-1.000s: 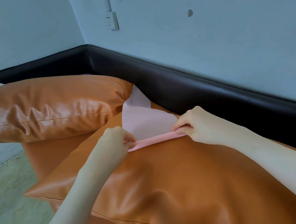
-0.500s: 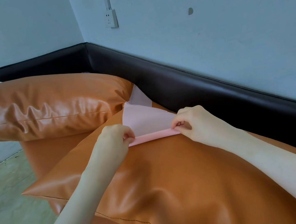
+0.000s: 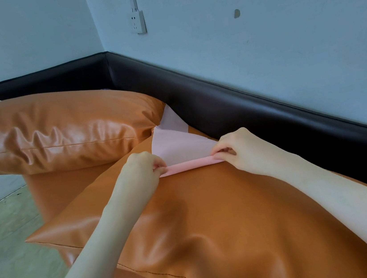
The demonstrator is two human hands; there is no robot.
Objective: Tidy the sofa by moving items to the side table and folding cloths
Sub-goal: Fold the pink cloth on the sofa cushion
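My left hand (image 3: 143, 167) and right hand (image 3: 233, 149) pinch the pink cloth's (image 3: 179, 147) near edge on the sofa cushion (image 3: 211, 216), so I judge folding barely started.

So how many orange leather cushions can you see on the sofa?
2. One orange leather cushion lies at the far left end; the other lies nearer, under the pink cloth. Others may lie outside the frame.
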